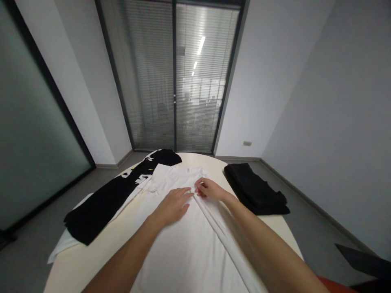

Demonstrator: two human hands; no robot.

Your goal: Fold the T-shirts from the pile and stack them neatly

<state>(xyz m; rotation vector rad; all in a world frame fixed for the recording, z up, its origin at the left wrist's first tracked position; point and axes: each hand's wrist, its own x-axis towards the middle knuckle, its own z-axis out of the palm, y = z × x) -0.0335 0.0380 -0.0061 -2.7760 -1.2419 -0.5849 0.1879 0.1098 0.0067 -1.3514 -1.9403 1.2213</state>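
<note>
A white shirt [186, 248] lies spread lengthwise over the table, its collar end toward the far side. My left hand [174, 206] rests on the upper part of it, palm down, with the fingers stretched out toward my other hand. Just to the right, my right hand [208, 189] pinches the shirt's cloth between thumb and fingers near the upper right side. From that pinch a long folded strip of white cloth runs down toward me, and I cannot tell whether it is a sleeve or the side edge.
On the left of the pale rounded table [100, 260] lie black clothes with white print [122, 191], over more white cloth. A folded black garment [256, 191] sits at the right edge. Beyond stands a glass partition with blinds [146, 81]; a dark object [363, 260] is at lower right.
</note>
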